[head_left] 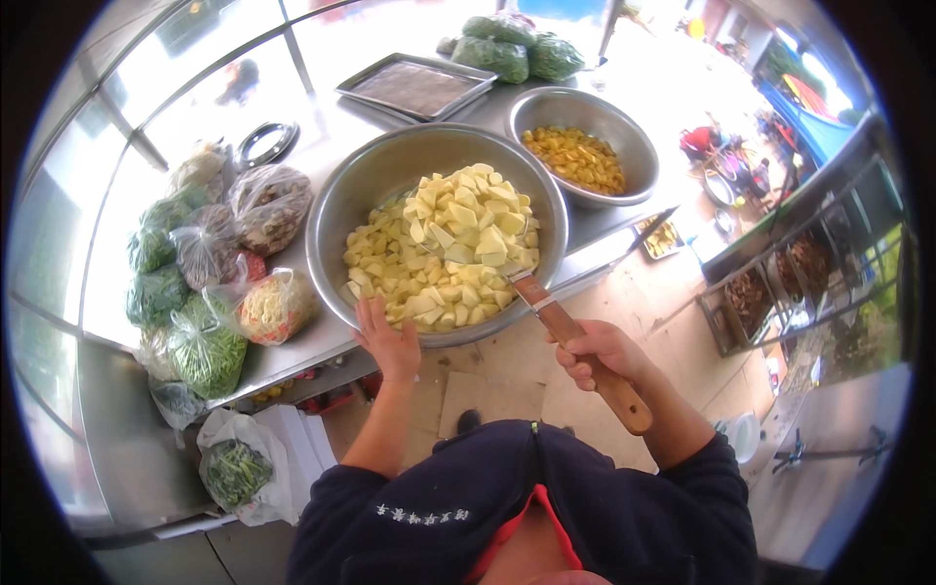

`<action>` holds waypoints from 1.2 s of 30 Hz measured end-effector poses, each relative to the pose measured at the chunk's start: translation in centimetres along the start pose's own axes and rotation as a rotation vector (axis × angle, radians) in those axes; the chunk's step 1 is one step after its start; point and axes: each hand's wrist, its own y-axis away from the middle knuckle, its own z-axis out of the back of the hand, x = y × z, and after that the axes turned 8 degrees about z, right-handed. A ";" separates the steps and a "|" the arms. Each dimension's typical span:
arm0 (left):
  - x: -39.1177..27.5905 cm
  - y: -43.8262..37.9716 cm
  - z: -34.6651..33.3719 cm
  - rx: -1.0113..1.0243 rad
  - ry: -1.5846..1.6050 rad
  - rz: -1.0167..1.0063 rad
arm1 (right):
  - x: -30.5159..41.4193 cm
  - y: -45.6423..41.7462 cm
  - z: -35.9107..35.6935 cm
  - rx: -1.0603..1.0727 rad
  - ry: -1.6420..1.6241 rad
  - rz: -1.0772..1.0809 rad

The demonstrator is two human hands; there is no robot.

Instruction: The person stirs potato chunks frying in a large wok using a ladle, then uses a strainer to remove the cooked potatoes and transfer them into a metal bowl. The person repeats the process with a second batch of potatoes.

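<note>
A wide steel basin (327,219) in front of me holds many pale yellow chunks, likely peeled potato (439,296). My right hand (592,355) grips the wooden handle of a tool (559,318). Its metal end reaches over the basin's near right rim into the chunks, where a heap of them (472,212) rises, seemingly on the tool's hidden head. My left hand (387,340) rests at the near left rim, fingers apart and holding nothing.
Behind right, a second steel basin (643,157) holds browner yellow pieces. Metal trays (409,86) and bagged greens (497,51) stand at the back. Several bags of vegetables (208,347) crowd the table's left. Below them is an open bag of leafy greens (235,472). Wire shelving (797,292) stands at right.
</note>
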 end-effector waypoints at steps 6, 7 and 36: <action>-3.5 5.7 1.3 0.038 0.145 -0.246 | -4.0 11.1 0.8 -0.087 -0.154 0.176; -4.2 7.2 1.3 0.057 0.169 -0.290 | -5.1 13.2 1.2 -0.094 -0.176 0.213; 2.6 46.6 -15.4 1.048 -0.458 -0.471 | -55.4 85.1 0.3 -1.951 -0.594 0.679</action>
